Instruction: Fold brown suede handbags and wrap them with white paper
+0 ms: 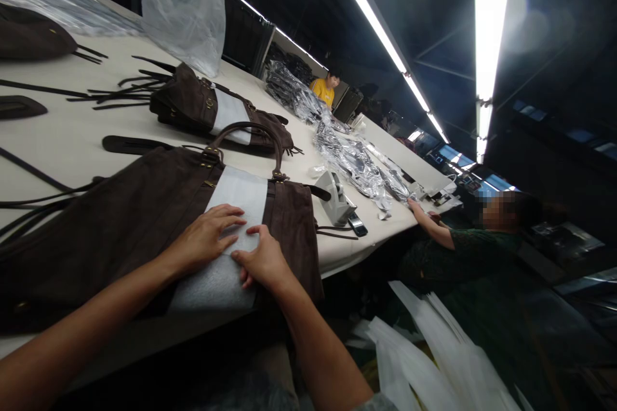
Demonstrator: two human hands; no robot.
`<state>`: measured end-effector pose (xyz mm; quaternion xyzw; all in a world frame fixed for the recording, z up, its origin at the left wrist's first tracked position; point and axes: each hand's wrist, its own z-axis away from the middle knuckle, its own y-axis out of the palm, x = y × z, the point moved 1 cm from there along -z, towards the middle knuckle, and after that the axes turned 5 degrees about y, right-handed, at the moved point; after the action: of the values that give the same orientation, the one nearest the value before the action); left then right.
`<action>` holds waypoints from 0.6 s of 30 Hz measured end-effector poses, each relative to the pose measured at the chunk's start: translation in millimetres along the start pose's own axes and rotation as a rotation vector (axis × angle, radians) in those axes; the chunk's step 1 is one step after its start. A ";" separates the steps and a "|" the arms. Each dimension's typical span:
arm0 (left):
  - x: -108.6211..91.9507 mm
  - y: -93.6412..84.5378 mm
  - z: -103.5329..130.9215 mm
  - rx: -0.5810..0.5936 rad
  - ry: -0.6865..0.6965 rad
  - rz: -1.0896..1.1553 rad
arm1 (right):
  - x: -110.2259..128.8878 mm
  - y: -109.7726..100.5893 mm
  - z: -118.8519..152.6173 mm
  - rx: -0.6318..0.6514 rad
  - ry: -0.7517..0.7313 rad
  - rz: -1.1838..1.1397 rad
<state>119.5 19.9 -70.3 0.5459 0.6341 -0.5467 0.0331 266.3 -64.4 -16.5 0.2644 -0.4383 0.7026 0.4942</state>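
Note:
A dark brown fabric bag (144,212) lies on the table in front of me, with a band of white foam wrap (241,196) around its middle. My left hand (207,237) rests on the wrap, thumb and fingers apart. Close beside it, my right hand (263,260) touches the wrap's right part, its thumb and index finger spread and the other fingers partly hidden. The bag's looped handle (250,127) stands up beyond the wrap. Another brown bag (183,103), also banded with white wrap, lies just behind.
A grey tape dispenser (332,200) and a phone (357,225) are at the table's right edge. Plastic-wrapped goods (347,154) lie farther along, near two other people. A translucent plastic bag (183,9) stands at the back. White sheets (434,347) are below right.

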 end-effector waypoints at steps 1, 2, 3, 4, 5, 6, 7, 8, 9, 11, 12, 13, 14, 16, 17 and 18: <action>-0.1 0.0 0.1 0.000 -0.001 0.000 | -1.0 -0.3 2.0 -0.009 -0.005 0.020; -0.4 -0.2 0.2 0.001 -0.002 0.001 | -2.1 -0.3 4.0 -0.020 -0.011 0.037; -0.8 -0.5 0.3 0.002 -0.004 0.002 | -3.2 0.0 6.0 -0.032 -0.015 0.054; -1.4 -1.0 0.5 0.004 -0.006 0.004 | -4.2 0.3 7.9 -0.045 -0.017 0.070; -1.9 -1.4 0.6 0.007 -0.007 0.006 | -5.1 0.7 10.0 -0.059 -0.018 0.085; -2.4 -1.9 0.7 0.009 -0.008 0.008 | -5.9 1.0 12.4 -0.074 -0.016 0.100; -2.7 -2.3 0.9 0.011 -0.008 0.010 | -6.6 1.1 15.1 -0.089 -0.012 0.115; -2.8 -2.4 1.0 0.012 -0.008 0.011 | -7.4 1.1 18.5 -0.103 -0.006 0.129; -2.7 -2.4 1.2 0.013 -0.007 0.012 | -8.5 0.9 22.6 -0.118 0.005 0.140; -2.1 -1.7 1.7 0.009 -0.010 0.012 | -11.9 0.4 33.1 -0.140 0.022 0.165; -1.7 -1.2 2.1 0.005 -0.013 0.012 | -14.0 0.2 39.4 -0.151 0.017 0.185; -1.4 -0.7 2.4 0.001 -0.016 0.011 | -16.2 0.0 45.9 -0.168 -0.003 0.212; -1.2 -0.4 2.7 -0.002 -0.020 0.010 | -18.1 -0.4 52.3 -0.200 -0.043 0.246; -1.6 -0.3 2.8 -0.007 -0.026 0.010 | -20.0 -1.5 62.8 -0.310 -0.187 0.331; -2.1 -0.7 2.6 -0.008 -0.028 0.010 | -19.6 -2.1 66.2 -0.374 -0.290 0.375; -2.7 -1.3 2.2 -0.009 -0.028 0.010 | -18.6 -2.4 68.1 -0.426 -0.408 0.419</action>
<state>118.4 16.8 -68.6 0.5412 0.6335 -0.5510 0.0470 271.2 -132.5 1.8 0.1946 -0.7092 0.6143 0.2860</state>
